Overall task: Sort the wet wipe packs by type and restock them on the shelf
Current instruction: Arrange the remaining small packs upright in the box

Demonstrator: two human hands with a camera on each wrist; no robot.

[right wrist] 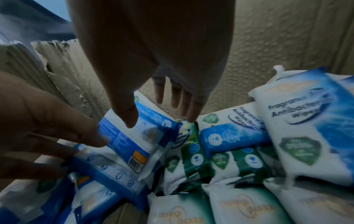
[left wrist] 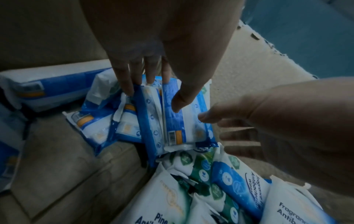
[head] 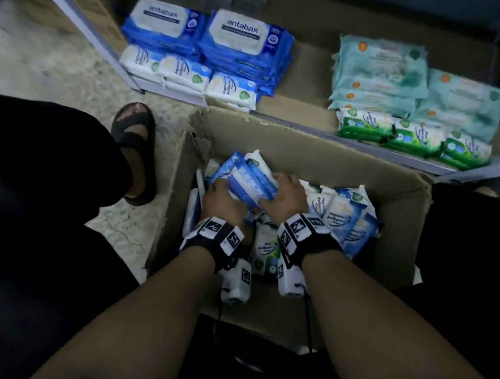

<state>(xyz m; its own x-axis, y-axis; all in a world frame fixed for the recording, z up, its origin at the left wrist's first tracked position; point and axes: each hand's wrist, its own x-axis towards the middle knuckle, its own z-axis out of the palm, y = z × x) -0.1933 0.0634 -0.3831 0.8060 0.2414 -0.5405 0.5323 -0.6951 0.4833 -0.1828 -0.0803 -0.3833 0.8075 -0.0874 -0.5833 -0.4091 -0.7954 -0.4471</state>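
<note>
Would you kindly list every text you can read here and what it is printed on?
"antabax": big blue packs on the shelf.
"Fragrance ... Antibacterial Wipes", partly cut off: blue-and-white packs in the cardboard box.
"Pine", then cut off: green-and-white pack in the box.
Teal packs, barcodes, wrist tags: too blurred to read.

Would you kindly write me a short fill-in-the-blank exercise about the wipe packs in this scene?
1. Both hands, left hand and right hand, grip a bunch of ____ packs.
2. The loose packs lie in a ____ box.
3. The antabax packs sit at the shelf's ____ end.
4. On the shelf, the green packs lie in front of the ____ packs.

Missing words: blue; cardboard; left; teal
</note>
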